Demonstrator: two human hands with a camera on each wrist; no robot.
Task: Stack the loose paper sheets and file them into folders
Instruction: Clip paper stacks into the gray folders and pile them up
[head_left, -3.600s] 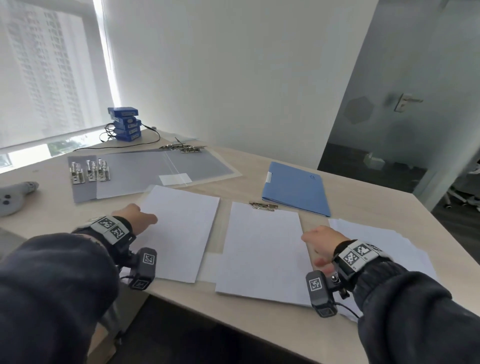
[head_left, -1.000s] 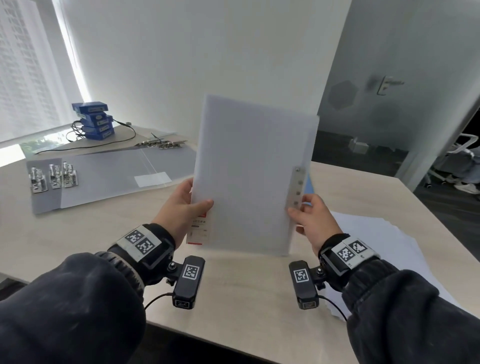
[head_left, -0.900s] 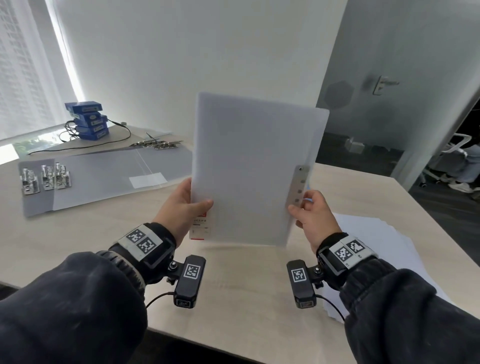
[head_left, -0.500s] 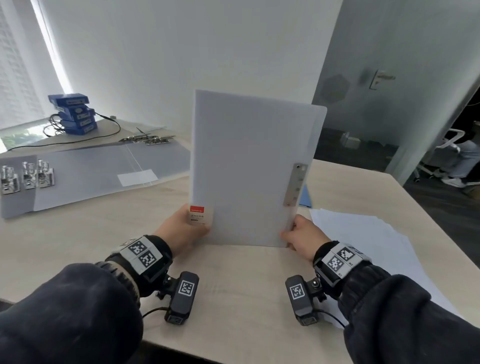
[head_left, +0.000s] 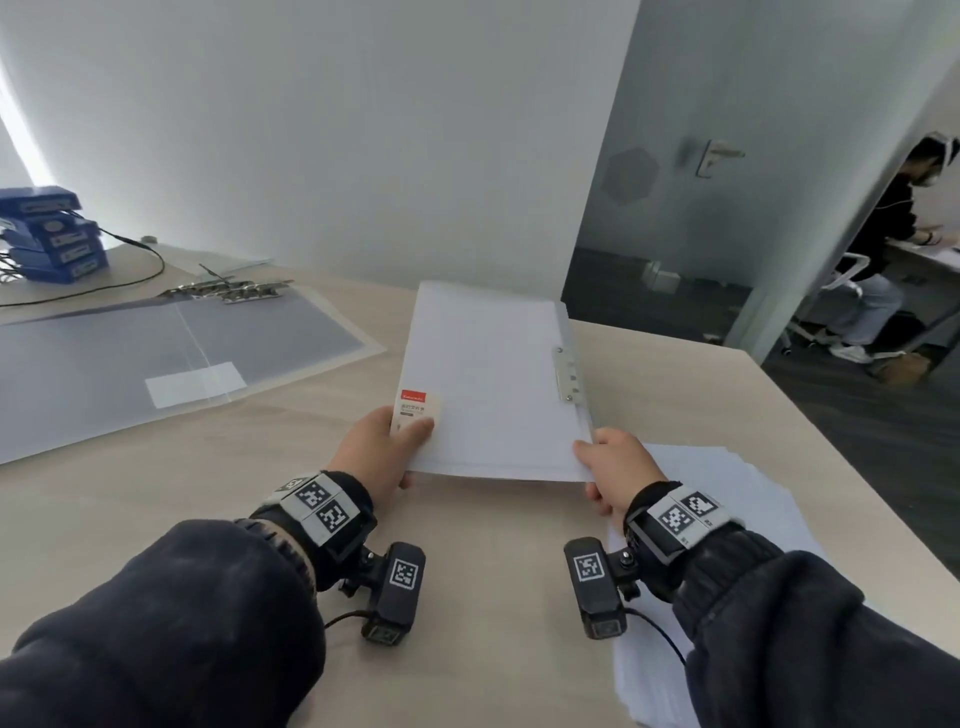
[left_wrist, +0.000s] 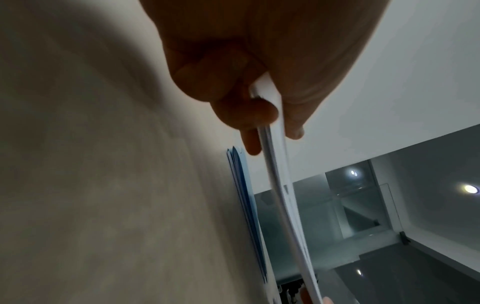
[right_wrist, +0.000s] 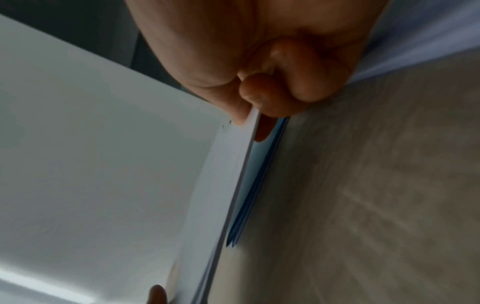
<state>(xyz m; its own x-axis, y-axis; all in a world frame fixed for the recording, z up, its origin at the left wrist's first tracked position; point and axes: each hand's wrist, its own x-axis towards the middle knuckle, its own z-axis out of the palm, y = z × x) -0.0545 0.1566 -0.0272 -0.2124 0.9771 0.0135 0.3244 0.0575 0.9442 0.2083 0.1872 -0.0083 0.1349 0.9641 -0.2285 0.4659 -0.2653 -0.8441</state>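
Note:
A closed translucent white folder (head_left: 493, 379) with paper inside and a metal clip strip (head_left: 566, 371) hangs low over the table, tilted nearly flat. My left hand (head_left: 387, 447) pinches its near left corner by the red label (head_left: 413, 397). My right hand (head_left: 610, 467) pinches the near right corner. In the wrist views the folder (left_wrist: 275, 181) (right_wrist: 228, 170) shows edge-on above a blue folder (left_wrist: 246, 205) (right_wrist: 257, 176) lying on the table. A loose pile of white sheets (head_left: 727, 519) lies under my right forearm.
An open grey clear folder (head_left: 156, 358) lies at the left, with metal clips (head_left: 234, 288) at its far edge. Blue boxes (head_left: 47, 234) with a cable stand at the far left. The table's edge (head_left: 831, 457) runs at the right. Another person (head_left: 883, 244) sits beyond the glass door.
Both hands have lowered the folder from upright in front of me to nearly flat over the table. Earlier the sheets lay spread on the table in an open folder.

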